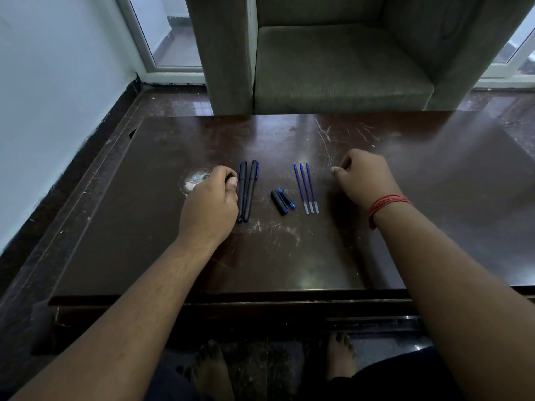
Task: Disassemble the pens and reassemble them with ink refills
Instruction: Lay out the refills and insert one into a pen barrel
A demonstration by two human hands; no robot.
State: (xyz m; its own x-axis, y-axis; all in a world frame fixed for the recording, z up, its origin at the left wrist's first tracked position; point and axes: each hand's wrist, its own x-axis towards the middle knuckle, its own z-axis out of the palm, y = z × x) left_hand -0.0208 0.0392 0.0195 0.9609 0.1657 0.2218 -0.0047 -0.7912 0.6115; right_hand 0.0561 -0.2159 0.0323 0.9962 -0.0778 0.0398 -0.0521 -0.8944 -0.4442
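Both hands forward, left hand (210, 202) and right hand (365, 176) loosely curled.

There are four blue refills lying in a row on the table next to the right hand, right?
Not quite: the head view shows three blue ink refills, not four. The rest is right: they lie in a row on the table, next to the right hand.
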